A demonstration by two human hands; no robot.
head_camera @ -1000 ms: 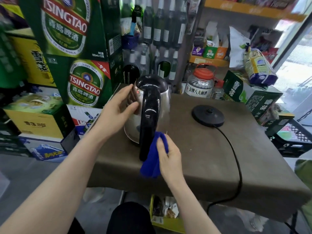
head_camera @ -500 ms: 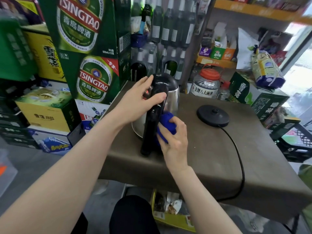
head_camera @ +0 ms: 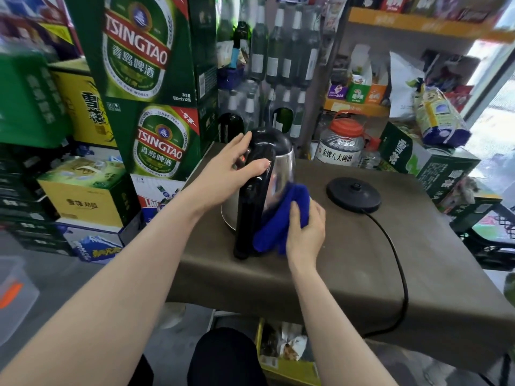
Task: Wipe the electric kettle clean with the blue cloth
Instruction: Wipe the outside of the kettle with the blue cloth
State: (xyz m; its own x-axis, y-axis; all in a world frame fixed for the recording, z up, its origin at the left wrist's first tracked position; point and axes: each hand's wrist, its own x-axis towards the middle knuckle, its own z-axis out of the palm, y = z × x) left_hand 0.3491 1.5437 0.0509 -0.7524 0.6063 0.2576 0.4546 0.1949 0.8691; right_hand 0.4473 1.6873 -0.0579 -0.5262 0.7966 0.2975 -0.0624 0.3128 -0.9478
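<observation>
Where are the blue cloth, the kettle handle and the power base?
blue cloth [head_camera: 278, 224], head view, bunched middle
kettle handle [head_camera: 249, 215], head view, lower black shaft
power base [head_camera: 353, 195], head view, top of disc

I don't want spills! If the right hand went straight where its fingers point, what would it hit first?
The right hand, gripping the blue cloth, would probably meet the kettle on its steel side.
</observation>
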